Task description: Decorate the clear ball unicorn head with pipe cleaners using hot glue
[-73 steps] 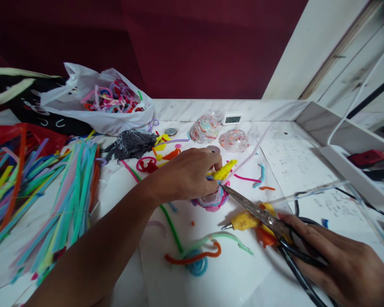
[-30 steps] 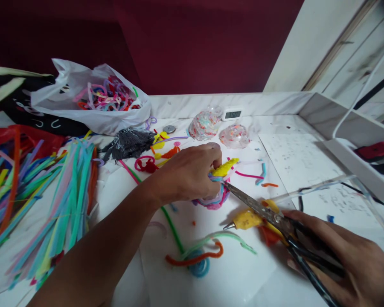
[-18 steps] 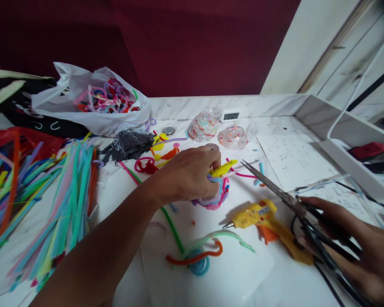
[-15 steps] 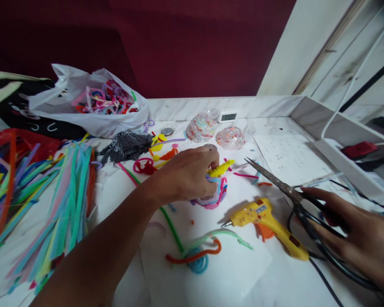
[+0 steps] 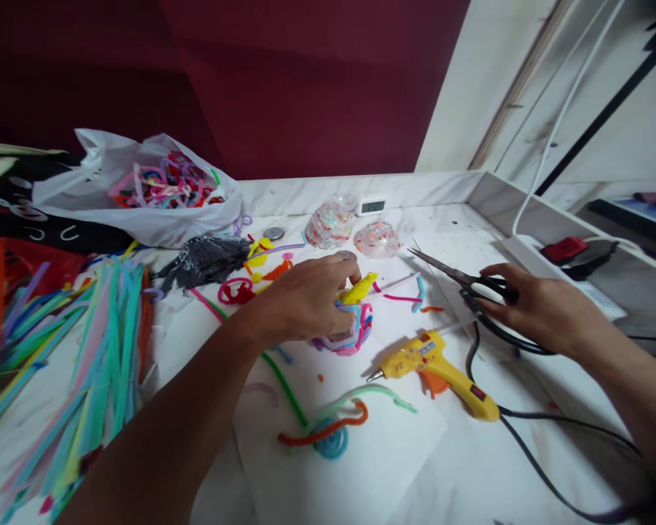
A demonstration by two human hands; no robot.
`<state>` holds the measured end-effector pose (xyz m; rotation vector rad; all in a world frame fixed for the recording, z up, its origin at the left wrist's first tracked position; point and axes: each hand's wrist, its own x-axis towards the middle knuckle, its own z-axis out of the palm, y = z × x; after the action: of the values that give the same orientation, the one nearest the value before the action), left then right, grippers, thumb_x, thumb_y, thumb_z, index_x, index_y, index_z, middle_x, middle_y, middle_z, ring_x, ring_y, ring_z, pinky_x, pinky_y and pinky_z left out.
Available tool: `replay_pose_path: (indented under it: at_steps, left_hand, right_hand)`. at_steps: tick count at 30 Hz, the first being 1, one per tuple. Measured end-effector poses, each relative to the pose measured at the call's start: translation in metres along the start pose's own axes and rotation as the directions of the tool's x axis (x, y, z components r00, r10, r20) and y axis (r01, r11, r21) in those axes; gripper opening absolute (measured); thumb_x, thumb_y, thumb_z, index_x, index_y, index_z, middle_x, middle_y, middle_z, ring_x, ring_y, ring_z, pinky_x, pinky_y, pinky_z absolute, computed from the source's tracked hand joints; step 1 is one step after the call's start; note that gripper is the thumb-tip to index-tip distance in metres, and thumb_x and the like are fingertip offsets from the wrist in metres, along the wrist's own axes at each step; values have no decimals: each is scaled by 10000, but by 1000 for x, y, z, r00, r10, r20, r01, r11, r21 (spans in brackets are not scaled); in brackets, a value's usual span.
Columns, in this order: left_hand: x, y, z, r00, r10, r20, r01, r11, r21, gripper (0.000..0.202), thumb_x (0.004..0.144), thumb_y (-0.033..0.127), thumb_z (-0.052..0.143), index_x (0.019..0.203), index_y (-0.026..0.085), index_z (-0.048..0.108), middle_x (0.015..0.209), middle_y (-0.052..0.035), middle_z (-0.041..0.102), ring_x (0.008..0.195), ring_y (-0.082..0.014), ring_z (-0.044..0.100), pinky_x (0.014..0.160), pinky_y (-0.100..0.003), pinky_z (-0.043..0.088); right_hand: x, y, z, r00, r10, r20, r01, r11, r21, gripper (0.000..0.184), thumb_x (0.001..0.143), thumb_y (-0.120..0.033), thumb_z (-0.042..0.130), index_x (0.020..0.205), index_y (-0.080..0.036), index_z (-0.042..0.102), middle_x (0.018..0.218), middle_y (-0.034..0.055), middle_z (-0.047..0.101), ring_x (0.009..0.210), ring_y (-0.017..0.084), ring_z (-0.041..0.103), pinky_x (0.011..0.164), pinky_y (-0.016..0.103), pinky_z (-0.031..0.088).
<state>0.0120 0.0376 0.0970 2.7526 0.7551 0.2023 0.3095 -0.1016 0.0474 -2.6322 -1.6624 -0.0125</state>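
My left hand (image 5: 320, 295) grips a small rounded pipe-cleaner piece (image 5: 361, 329) in pink, blue and purple coils, with a yellow twisted pipe cleaner (image 5: 361, 289) on top. Fingers hide part of the piece. My right hand (image 5: 530, 306) is closed on black-handled scissors (image 5: 462, 277), whose blades point left toward the back of the table. A yellow hot glue gun (image 5: 429, 357) lies between the hands, nozzle to the left. In front of the left hand are an orange pipe cleaner (image 5: 328, 432), a light green one (image 5: 372, 394) and a blue coil (image 5: 332, 443).
Bundled pipe cleaners (image 5: 103, 350) spread on the left, below a white plastic bag (image 5: 197, 219) of scraps. Two clear speckled domes (image 5: 331, 224) and a small digital clock (image 5: 372, 206) stand at the back. The glue gun's black cable (image 5: 557, 415) runs right, near a power strip (image 5: 595, 288).
My right hand has moved back, away from me, with the scissors, and shows more fully. My left hand keeps its hold. The whole view has shifted slightly.
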Motion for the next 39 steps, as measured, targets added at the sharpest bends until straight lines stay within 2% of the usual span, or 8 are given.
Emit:
replay_pose_path:
  at_steps: [6, 13, 17, 21, 26, 34, 37, 39]
  left_hand:
    - [-2, -1, 0, 1000, 19, 5, -19, 1000, -22, 301, 655, 232, 593, 951, 215, 544, 944, -10, 610, 806, -180, 567, 660, -282, 377]
    - [-3, 0, -1, 1000, 14, 16, -13, 1000, -19, 296, 657, 228, 586, 951, 211, 555, 976, -20, 627, 831, -188, 580, 678, -287, 393]
    - [-2, 1, -1, 1000, 17, 21, -17, 1000, -14, 299, 657, 228, 576, 954, 208, 556, 957, -16, 624, 823, -186, 574, 675, -286, 388]
    - [-2, -1, 1, 1000, 5, 22, -5, 1000, -19, 371, 649, 231, 593, 1018, 209, 565, 962, -14, 624, 846, -190, 581, 690, -281, 402]
    - [-2, -1, 1, 1000, 1, 27, 0, 999, -32, 398, 661, 242, 600, 1057, 215, 568, 1006, -14, 626, 907, -198, 587, 734, -289, 417]
    - [-1, -2, -2, 998, 2, 63, 1, 999, -41, 384, 646, 241, 614, 1027, 219, 569, 985, -4, 607, 892, -185, 568, 705, -273, 396]
    - [-1, -3, -1, 997, -7, 73, 10, 999, -42, 381, 641, 239, 621, 1018, 234, 564, 976, 9, 596, 882, -175, 560, 691, -266, 381]
    - [0, -4, -1, 997, -3, 77, 6, 999, -41, 403, 636, 237, 629, 1032, 247, 558, 971, 18, 592, 887, -171, 556, 695, -262, 375]
  right_hand:
    - [21, -16, -12, 986, -165, -2, 165, 985, 45, 480, 851, -501, 481, 1211, -191, 546, 709, 42, 631, 642, 204, 606, 574, 285, 370]
    - [17, -15, -16, 951, -309, -26, 310, 949, 61, 431, 893, -442, 449, 1216, -174, 543, 680, 28, 619, 603, 174, 589, 582, 274, 385]
    - [34, -21, -6, 916, -401, 1, 400, 914, 69, 400, 885, -404, 473, 1225, -200, 534, 830, 30, 672, 734, 181, 642, 637, 259, 421]
    - [63, -24, 11, 887, -461, 22, 460, 887, 41, 436, 830, -378, 626, 1220, -207, 533, 946, 43, 671, 829, 194, 640, 726, 302, 489]
    - [78, -17, 24, 878, -479, 23, 479, 878, -5, 366, 927, -413, 549, 1212, -183, 546, 1123, 72, 600, 924, 183, 607, 809, 401, 526]
    - [37, -21, 14, 832, -529, -166, 551, 825, 130, 346, 909, -385, 493, 1128, -160, 638, 1088, 136, 633, 981, 271, 601, 869, 427, 489]
    - [11, -26, 12, 800, -585, -136, 599, 762, 247, 348, 918, -433, 461, 1089, -205, 662, 1072, 78, 662, 969, 215, 623, 856, 332, 501]
    - [-7, -28, 11, 807, -582, -99, 584, 760, 286, 337, 928, -413, 434, 1086, -226, 666, 1059, 62, 671, 932, 201, 633, 806, 317, 507]
